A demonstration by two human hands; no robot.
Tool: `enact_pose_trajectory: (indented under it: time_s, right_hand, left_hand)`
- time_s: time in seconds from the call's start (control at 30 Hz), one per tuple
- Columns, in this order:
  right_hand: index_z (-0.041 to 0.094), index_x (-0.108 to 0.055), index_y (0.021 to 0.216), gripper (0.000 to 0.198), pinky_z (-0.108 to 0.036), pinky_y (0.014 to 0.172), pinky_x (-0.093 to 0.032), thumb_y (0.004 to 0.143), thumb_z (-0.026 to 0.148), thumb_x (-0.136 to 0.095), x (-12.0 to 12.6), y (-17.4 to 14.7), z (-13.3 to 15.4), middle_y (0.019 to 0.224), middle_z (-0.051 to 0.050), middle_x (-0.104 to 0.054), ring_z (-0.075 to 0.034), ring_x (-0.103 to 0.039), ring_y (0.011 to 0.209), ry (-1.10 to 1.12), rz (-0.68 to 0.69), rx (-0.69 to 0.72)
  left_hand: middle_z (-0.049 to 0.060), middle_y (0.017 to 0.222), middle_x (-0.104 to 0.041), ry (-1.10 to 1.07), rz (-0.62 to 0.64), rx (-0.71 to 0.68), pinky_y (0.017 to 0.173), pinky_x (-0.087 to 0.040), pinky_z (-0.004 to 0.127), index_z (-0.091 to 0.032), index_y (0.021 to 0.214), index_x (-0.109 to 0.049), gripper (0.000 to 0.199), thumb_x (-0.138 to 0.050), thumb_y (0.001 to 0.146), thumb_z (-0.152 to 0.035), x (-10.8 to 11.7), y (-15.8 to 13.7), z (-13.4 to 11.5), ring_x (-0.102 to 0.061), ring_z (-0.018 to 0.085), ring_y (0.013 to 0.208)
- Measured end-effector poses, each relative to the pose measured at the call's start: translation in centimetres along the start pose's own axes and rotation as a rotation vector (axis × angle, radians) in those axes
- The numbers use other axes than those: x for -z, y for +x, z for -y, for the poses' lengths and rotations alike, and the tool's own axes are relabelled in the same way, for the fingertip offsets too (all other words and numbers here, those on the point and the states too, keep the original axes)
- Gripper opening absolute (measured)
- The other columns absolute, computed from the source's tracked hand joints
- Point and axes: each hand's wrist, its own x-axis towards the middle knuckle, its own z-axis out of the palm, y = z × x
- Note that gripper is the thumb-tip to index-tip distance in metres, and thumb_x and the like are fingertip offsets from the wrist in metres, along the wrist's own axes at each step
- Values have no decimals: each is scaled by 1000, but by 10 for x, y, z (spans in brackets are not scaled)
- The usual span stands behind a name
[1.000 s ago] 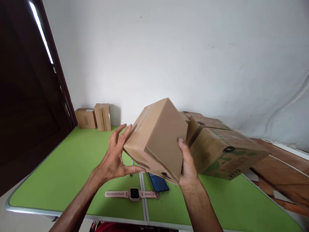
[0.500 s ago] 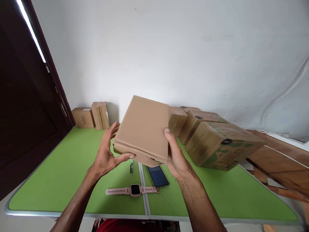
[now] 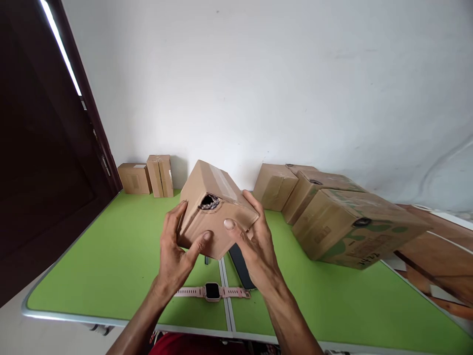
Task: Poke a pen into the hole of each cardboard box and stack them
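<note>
Box point(image 3: 219, 218) tilts above a green table point(image 3: 107, 261) before a white wall point(image 3: 236, 84).

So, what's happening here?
The person's left hand and right hand together hold a cardboard box, tilted, over a green table. A ragged hole shows at one corner. Beneath are a pink-strapped watch and a phone, partly hidden by the right hand. Two smaller boxes stand at the back left; several boxes sit to the right.
</note>
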Motion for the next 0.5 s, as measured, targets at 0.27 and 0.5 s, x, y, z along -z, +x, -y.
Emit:
enact_pose_trajectory:
  time_s: [0.27, 0.5]
  right_hand:
    - [25, -53, 143, 76, -47, 102, -61, 86, 65, -84, -36, -1, -9, 132, -13, -76, -33, -74, 119, -58, -140, -89]
    - [19, -55, 149, 69, -56, 110, -56, 97, 63, -66, -62, -31, -60, 142, -21, -69, -39, -67, 132, -348, 11, -7]
  left_hand:
    - [15, 142, -63, 210, -32, -26, 102, -63, 51, -28, 154, -54, 62, -77, 97, -36, 6, -45, -5, -64, 34, 133]
    - [14, 123, -67, 224, 93, 361, 93, -63, 52, -21, 148, -61, 58, -61, 104, -59, 34, -54, 25, -69, 32, 111]
